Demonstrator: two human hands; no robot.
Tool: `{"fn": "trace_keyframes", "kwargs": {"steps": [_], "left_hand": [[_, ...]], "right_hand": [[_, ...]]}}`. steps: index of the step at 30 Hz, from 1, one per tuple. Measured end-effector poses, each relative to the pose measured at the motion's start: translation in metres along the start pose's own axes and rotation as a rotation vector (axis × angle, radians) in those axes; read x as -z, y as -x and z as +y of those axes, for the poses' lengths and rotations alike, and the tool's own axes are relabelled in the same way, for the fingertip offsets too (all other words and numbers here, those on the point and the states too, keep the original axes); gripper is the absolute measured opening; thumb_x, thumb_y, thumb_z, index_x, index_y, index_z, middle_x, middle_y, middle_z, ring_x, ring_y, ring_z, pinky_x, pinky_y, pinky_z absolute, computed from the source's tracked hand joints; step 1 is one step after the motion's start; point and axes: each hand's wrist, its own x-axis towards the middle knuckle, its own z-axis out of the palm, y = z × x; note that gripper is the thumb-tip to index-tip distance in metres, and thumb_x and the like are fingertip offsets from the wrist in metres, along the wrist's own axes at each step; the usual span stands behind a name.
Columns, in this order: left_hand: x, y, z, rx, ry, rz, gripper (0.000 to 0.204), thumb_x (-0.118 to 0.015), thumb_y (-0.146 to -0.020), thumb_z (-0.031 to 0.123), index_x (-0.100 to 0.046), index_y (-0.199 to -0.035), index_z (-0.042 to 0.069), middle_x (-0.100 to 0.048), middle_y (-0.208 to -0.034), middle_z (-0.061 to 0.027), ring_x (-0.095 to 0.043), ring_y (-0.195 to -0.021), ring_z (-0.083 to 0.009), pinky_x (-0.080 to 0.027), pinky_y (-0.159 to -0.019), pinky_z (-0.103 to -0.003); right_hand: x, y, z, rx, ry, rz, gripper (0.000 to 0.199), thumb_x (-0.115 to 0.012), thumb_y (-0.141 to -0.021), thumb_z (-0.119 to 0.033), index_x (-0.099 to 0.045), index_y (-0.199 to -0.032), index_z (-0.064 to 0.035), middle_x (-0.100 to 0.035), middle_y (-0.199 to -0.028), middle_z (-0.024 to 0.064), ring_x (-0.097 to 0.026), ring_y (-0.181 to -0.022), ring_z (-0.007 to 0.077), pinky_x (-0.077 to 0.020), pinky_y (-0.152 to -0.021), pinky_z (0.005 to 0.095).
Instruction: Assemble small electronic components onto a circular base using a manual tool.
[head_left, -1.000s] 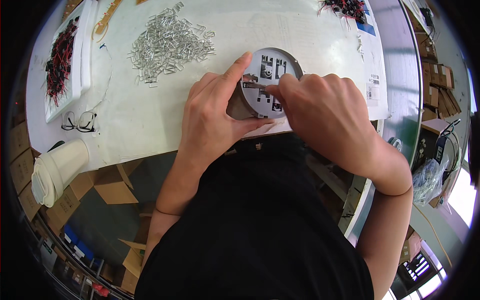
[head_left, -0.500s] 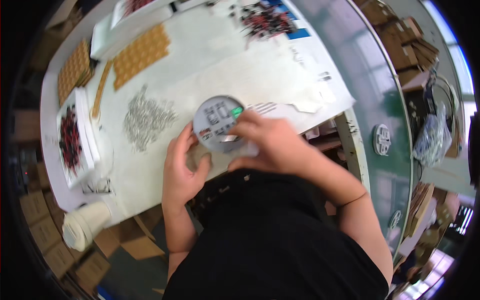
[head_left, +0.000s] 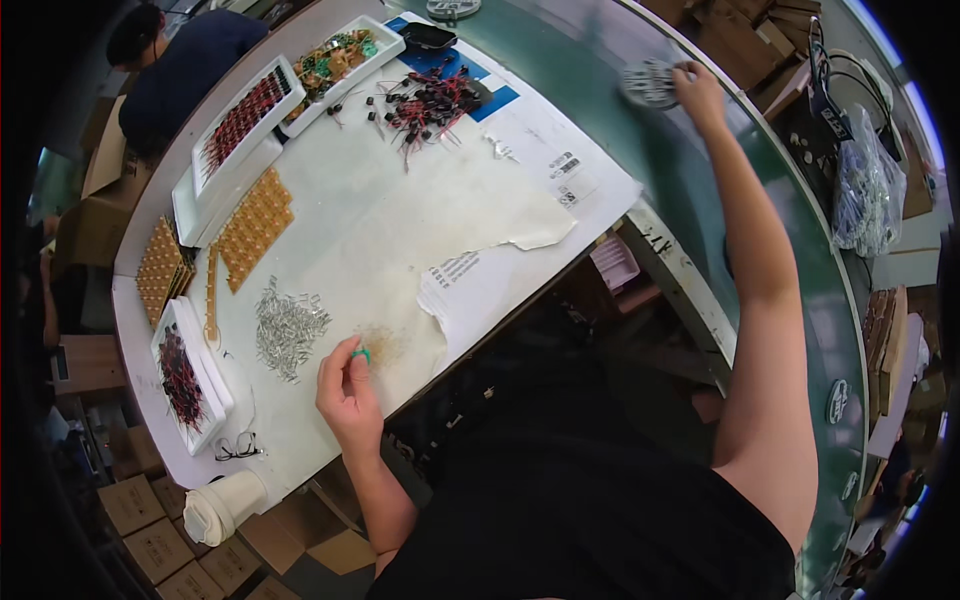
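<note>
At the far right, my right hand (head_left: 702, 95) reaches out with its fingers at the edge of a round grey disc-shaped part (head_left: 648, 84) with cut-outs. The disc is over the green belt surface (head_left: 690, 165), slightly blurred; whether it rests there I cannot tell. Near the table's front edge, my left hand (head_left: 350, 400) is closed, thumb and fingertips pinching a small green piece (head_left: 361, 354). Just beside that hand lies a pile of small clear-silver tubular pieces (head_left: 288, 332). A brownish patch (head_left: 382, 345) marks the table sheet next to the fingertips.
White trays (head_left: 242, 125) of red-and-black wired parts line the left, with a loose heap (head_left: 430, 108) at the back. Gold-coloured panels (head_left: 252, 230), glasses (head_left: 238, 447) and a white cup (head_left: 222, 505) are also there. More discs (head_left: 838, 400) sit on the belt. Another person (head_left: 185, 75) is at far left.
My right hand has moved from the table to the far right with the grey disc. My left hand has come off the disc and now pinches a small green piece. The view has shifted.
</note>
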Motion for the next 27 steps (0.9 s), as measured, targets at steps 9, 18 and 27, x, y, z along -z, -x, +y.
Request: {"fn": "trace_keyframes", "kwargs": {"steps": [9,18,27], "left_hand": [[0.005,0.017,0.005,-0.1,-0.144,0.073,0.019,-0.07,-0.098,-0.005,-0.075,-0.117,-0.004,-0.07,-0.105,-0.008,-0.064,-0.092,-0.0154,-0.052,-0.082,-0.027],[0.001,-0.002,0.004,-0.26,-0.147,-0.05,0.03,-0.081,-0.086,0.0,-0.077,-0.115,0.001,-0.074,-0.095,-0.0137,-0.068,-0.09,-0.0319,-0.055,-0.084,-0.038],[0.007,-0.006,0.019,-0.274,-0.225,-0.019,0.083,-0.093,-0.076,0.03,-0.061,-0.148,0.006,-0.067,-0.122,-0.0175,-0.063,-0.114,-0.0388,-0.051,-0.101,-0.047]], "right_hand": [[0.153,0.078,0.037,-0.218,0.278,-0.615,0.059,-0.077,-0.094,-0.053,-0.077,-0.12,-0.0001,-0.079,-0.111,0.0174,-0.074,-0.099,0.0237,-0.0561,-0.089,0.0367],[0.225,0.235,-0.038,-0.167,0.102,-0.441,0.104,-0.096,-0.066,-0.02,-0.05,-0.159,-0.0088,-0.061,-0.145,0.02,-0.06,-0.135,0.0362,-0.0485,-0.113,0.0435],[0.084,0.22,-0.363,0.794,-0.025,-1.178,0.103,-0.097,-0.069,-0.043,-0.051,-0.157,-0.0169,-0.057,-0.153,0.013,-0.073,-0.11,0.0393,-0.0597,-0.091,0.047]]}}
